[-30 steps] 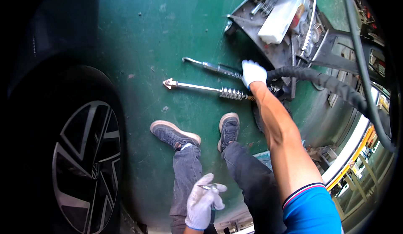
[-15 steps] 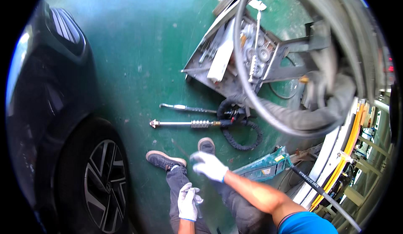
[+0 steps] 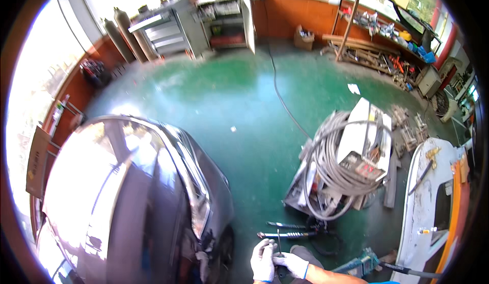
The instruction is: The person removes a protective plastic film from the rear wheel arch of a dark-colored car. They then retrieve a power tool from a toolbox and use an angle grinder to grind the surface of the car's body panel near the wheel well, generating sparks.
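Both hands wear white gloves and meet low in the picture, beside the dark car [image 3: 153, 192]. My right hand [image 3: 294, 264] closes round a thin dark rod [image 3: 278, 236], which points up from the fingers. Close against it, my left hand [image 3: 262, 261] has its fingers bent inward; what they hold, if anything, is hidden. Below the hands a small black part shows, too blurred to name. On the green floor just beyond lie a silver slide hammer [image 3: 288, 235] and a slimmer dark bar tool [image 3: 285, 226].
A cart [image 3: 294, 195] carries a white machine [image 3: 360, 131] and thick coiled grey cable [image 3: 328, 157]. A teal hydraulic jack [image 3: 359, 264] stands right of my hands, near a white car panel [image 3: 415, 207]. A black cable [image 3: 277, 88] crosses the floor toward a grey cabinet [image 3: 186, 27].
My view has lifted from the floor to the wider workshop. My hands, apart before, are now together, with the thin rod upright between them.
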The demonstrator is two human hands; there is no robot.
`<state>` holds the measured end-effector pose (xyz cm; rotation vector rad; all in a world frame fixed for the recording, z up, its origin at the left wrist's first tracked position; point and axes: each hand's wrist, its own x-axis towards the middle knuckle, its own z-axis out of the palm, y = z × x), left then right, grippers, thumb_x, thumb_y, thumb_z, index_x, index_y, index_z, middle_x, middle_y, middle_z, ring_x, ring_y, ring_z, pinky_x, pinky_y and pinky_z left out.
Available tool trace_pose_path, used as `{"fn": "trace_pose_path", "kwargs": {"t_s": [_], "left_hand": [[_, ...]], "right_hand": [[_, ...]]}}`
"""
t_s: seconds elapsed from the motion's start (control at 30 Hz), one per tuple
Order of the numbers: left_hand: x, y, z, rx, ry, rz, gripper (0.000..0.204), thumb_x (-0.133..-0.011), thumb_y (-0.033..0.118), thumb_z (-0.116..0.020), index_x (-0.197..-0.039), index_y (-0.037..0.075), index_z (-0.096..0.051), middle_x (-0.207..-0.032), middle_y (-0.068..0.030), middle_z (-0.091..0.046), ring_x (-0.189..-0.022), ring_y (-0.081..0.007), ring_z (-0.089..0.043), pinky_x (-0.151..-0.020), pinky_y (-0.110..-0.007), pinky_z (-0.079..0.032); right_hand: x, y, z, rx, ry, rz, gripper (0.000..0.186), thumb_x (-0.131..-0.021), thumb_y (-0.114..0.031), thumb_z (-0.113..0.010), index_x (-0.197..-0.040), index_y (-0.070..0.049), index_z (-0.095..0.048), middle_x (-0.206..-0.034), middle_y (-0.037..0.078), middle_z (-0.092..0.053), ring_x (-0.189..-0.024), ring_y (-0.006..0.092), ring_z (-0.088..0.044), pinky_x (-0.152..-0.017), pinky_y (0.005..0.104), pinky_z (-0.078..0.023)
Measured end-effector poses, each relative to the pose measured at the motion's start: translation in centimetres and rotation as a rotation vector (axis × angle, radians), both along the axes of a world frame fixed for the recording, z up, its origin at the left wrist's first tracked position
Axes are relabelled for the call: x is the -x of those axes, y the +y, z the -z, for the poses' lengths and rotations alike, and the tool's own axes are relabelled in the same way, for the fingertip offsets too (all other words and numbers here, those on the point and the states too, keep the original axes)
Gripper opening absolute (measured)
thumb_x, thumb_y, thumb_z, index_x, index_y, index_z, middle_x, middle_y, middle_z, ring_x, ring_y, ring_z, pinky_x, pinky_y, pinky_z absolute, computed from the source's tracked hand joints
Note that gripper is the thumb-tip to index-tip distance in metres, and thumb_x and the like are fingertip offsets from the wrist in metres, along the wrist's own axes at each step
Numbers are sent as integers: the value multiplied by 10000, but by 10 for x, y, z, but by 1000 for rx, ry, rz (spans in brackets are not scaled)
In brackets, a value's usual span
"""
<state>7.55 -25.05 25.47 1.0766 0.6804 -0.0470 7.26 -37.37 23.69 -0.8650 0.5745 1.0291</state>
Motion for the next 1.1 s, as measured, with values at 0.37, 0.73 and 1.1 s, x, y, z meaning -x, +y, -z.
{"fn": "trace_pose_path", "kwargs": {"t_s": [0.37, 0.73, 1.1], "left_hand": [[-226, 98, -97, -101, -208, 495, 371, -938, 53, -708, -1280, -53, -613, -1184, -157, -703, -1054, -205, -683, -963, -338, -537], [-492, 187, -59, 95, -26, 418, 327, -1008, 131, -613, -1284, -41, -580, -1107, -152, -711, -947, -205, -691, -868, -318, -555], [-702, 329, -45, 423, -81, -334, 183, -1008, 148, -623, -1160, 49, -646, -953, -156, -712, -626, -190, -637, -519, -314, -532]], "right_hand": [[-222, 19, -105, 179, -572, -158, 311, -918, -192, -749, -1174, -40, -664, -998, -9, -655, -916, 88, -596, -860, 270, -485], [-545, 95, -142, 381, -710, -836, 594, -911, -523, -653, -1240, -28, -638, -984, 129, -725, -875, 206, -696, -803, 347, -530], [-880, 146, -55, 158, -69, 59, 171, -978, -196, -642, -979, -30, -603, -814, 124, -625, -630, 204, -599, -538, 326, -514]]}}
